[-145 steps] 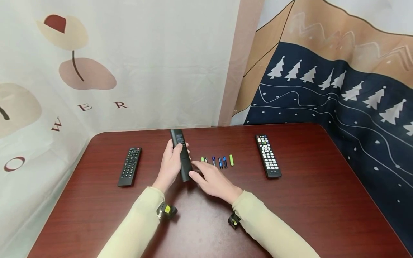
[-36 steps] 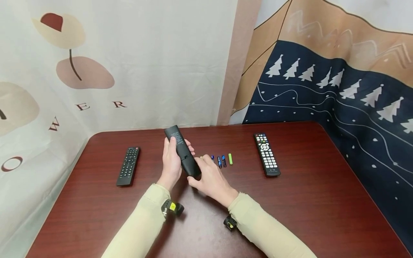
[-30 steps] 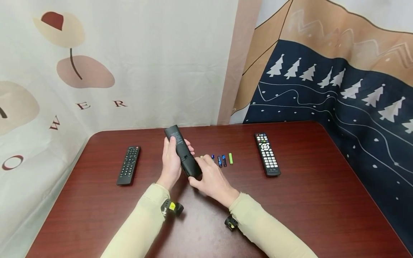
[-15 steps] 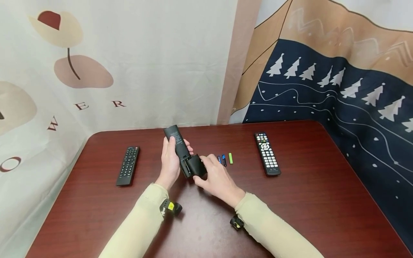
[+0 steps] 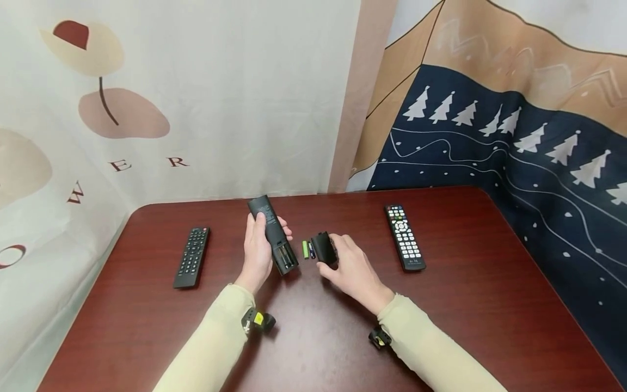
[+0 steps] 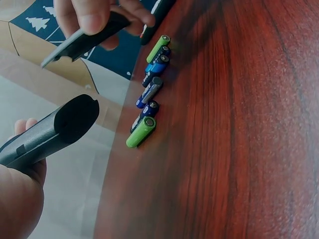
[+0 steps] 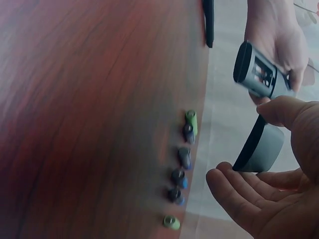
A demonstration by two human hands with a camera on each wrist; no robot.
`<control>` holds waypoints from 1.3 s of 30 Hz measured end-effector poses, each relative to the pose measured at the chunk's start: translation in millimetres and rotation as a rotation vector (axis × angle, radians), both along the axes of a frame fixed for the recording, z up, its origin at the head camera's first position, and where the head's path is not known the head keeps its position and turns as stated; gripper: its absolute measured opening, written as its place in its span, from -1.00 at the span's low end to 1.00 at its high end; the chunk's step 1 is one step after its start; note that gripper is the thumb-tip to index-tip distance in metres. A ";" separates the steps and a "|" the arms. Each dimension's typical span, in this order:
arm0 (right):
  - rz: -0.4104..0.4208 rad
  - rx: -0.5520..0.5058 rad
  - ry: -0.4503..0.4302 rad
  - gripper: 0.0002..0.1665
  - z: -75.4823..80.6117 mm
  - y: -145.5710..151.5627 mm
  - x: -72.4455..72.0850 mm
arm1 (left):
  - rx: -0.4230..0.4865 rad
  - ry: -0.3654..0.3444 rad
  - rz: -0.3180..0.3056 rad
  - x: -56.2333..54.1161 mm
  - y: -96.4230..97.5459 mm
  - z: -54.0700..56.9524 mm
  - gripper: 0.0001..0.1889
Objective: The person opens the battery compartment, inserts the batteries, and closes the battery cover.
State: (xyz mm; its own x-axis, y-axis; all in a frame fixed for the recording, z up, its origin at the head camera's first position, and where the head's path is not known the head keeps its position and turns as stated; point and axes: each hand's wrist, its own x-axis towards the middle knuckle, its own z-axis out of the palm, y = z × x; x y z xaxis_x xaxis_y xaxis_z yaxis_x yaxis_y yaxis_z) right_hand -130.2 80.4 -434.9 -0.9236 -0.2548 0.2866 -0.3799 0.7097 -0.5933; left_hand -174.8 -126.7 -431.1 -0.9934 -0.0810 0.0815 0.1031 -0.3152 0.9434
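My left hand (image 5: 257,250) grips a black remote control (image 5: 271,228), its back facing up and tilted. At its near end the battery compartment (image 5: 283,255) lies uncovered; metal contacts show, though I cannot tell whether any battery is inside. To the right, my right hand (image 5: 355,267) pinches the black battery cover (image 5: 324,248) between thumb and fingers, apart from the remote. In the left wrist view the cover (image 6: 87,42) hangs above the table. Below it several small batteries, green (image 6: 141,132) and blue (image 6: 149,93), lie in a row; the cover and right hand hide some in the head view.
A second black remote (image 5: 192,257) lies face up on the left of the reddish-brown table (image 5: 313,337). Another remote with white buttons (image 5: 405,238) lies on the right. Printed curtains (image 5: 245,109) hang behind the table's far edge.
The battery cover has come off the remote and moved right with my right hand. The compartment is now exposed. My left hand has kept its grip on the remote, with little movement.
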 end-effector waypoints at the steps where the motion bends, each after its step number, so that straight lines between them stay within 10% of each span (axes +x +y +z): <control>1: -0.006 0.000 0.002 -0.32 -0.6 2.4 -0.1 | 0.000 0.000 0.001 0.2 -0.8 -0.4 -0.66; 39: -0.161 0.125 -0.092 -0.20 -9.0 53.2 0.7 | -0.011 -0.064 -0.011 5.4 -12.8 -2.7 -0.63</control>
State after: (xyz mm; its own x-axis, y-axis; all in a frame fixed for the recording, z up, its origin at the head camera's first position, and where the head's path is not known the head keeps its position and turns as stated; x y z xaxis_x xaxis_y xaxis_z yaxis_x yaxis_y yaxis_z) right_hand -129.5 133.6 -443.9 -0.9760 -0.1300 0.1749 -0.2040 0.8269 -0.5240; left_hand -169.3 -139.5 -433.8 -0.9974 -0.0696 0.0186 0.0390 -0.3054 0.9514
